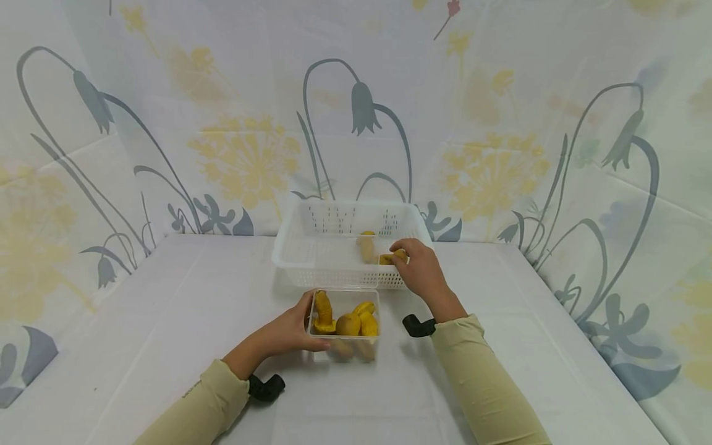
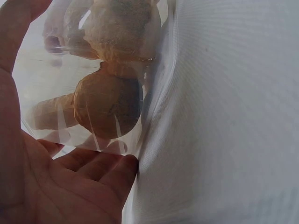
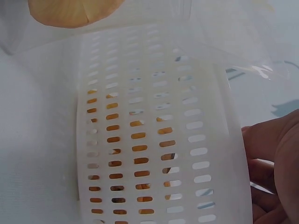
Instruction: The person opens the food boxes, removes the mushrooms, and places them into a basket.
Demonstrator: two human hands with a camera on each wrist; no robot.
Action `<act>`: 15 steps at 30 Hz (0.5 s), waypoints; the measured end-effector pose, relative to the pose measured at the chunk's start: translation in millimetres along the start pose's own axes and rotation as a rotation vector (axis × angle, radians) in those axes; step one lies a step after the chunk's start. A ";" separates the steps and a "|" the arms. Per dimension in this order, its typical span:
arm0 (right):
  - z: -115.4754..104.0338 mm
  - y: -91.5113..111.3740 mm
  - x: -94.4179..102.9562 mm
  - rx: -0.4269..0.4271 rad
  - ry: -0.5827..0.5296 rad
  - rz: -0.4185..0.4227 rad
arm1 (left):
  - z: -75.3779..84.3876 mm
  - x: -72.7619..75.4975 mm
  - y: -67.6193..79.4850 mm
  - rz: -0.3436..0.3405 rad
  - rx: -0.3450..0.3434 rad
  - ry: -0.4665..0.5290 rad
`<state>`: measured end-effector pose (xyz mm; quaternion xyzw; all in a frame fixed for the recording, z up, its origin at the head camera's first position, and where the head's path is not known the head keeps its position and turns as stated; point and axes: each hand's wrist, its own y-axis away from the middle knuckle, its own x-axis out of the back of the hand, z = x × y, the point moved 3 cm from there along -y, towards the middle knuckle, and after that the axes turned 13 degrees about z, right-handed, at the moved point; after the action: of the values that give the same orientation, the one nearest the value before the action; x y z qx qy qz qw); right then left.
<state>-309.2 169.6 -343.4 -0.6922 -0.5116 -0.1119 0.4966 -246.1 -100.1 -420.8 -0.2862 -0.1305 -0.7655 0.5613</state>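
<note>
My left hand grips the left end of a clear plastic box, thumb at the front and fingers around the side. Several yellow-brown mushrooms lie inside it. Through its clear wall, the left wrist view shows a round-capped mushroom close to the fingers. My right hand reaches over the front right rim of a white slotted basket, thumb and fingers pinching a mushroom there. In the right wrist view the basket wall hides the fingertips.
Another mushroom lies in the basket, left of my right hand. The basket stands at the back of the white-covered table, just behind the clear box. A flower-printed cloth hangs behind it.
</note>
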 end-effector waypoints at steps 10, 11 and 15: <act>-3.1 0.4 0.4 0.033 -0.011 -0.013 | 0.3 0.2 -0.1 0.006 -0.001 -0.004; -3.7 0.5 0.4 0.039 -0.011 -0.013 | 0.4 0.2 -0.1 0.006 0.000 -0.005; -7.5 0.9 2.3 0.056 -0.022 -0.004 | 0.1 0.1 -0.1 0.006 0.001 -0.010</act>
<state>-304.8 165.0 -338.8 -0.6780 -0.5212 -0.0908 0.5102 -246.2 -100.1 -420.6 -0.2903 -0.1331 -0.7623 0.5630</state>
